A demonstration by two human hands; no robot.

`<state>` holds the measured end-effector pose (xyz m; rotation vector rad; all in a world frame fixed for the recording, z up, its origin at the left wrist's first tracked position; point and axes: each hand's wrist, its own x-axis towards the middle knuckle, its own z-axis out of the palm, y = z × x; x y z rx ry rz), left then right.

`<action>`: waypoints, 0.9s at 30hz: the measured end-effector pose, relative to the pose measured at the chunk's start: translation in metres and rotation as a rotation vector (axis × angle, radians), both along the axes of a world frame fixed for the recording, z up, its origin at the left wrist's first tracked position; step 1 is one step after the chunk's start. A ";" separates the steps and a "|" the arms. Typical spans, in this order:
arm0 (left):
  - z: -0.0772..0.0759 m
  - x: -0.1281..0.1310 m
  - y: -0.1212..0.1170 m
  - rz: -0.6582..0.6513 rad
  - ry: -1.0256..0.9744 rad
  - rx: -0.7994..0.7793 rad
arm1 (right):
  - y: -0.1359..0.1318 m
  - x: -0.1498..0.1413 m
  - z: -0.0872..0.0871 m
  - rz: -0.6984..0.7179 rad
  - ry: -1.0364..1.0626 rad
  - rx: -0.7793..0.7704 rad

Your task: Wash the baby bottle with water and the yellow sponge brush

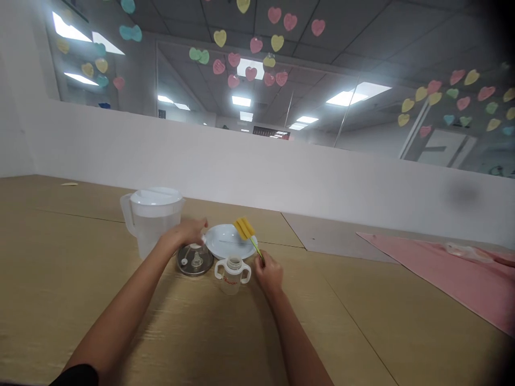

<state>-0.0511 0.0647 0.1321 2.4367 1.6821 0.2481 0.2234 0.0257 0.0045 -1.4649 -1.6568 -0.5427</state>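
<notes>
Bench [76,279] room first: where is it open?

Lower left and lower right of the frame. The wood-look top runs out wide on both sides of the arms, and its far edge meets a white wall [241,166] across the middle of the view.

What lies off to the right?

A grey sheet [333,236] lies flat along the far edge, with a pink mat [438,273] beside it running off the right of the frame. A plastic bag [464,251] sits on the mat. Above the wall, glass panes carry paper hearts [257,45].

What stands in the way of the hands?

A tight cluster at centre: a lidded white pitcher [152,220] on the left, then a white plate [229,241], a round metal lid [195,260] with small parts on it, and a two-handled cup [232,277] just in front of the plate.

And the hands themselves?

The right hand [269,273] is closed on the thin green handle of a sponge brush [244,229], its yellow head above the plate. The left hand [185,233] is curled over the lid, fingers [203,225] at the plate's rim. Whether it holds anything, I cannot tell.
</notes>
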 end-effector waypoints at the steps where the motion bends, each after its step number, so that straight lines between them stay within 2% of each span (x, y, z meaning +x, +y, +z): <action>1: -0.003 -0.003 0.002 0.034 0.072 -0.052 | 0.000 0.000 0.000 0.001 -0.008 0.003; 3: -0.011 -0.005 0.007 0.065 0.131 -0.104 | 0.000 0.000 0.000 -0.006 -0.017 0.007; 7: -0.026 0.008 0.013 0.039 0.146 -0.146 | 0.000 0.000 -0.001 -0.015 -0.024 0.008; 11: -0.033 0.020 0.009 0.032 0.164 -0.179 | 0.000 0.001 -0.001 -0.005 -0.032 -0.017; 14: -0.029 0.023 0.003 0.029 0.177 -0.180 | 0.001 0.001 0.000 0.009 -0.031 -0.021; 18: -0.008 0.025 -0.013 0.000 0.170 -0.091 | 0.001 -0.001 0.000 0.007 -0.017 -0.010; 21: 0.004 0.036 -0.030 -0.155 0.071 -0.026 | 0.001 -0.002 0.000 0.002 -0.005 0.006; 24: -0.001 0.057 -0.048 -0.404 -0.023 -0.074 | 0.000 -0.002 0.000 -0.005 0.006 0.001; 27: -0.014 0.079 -0.060 -0.398 0.079 -0.008 | -0.002 -0.001 0.001 0.002 0.025 -0.018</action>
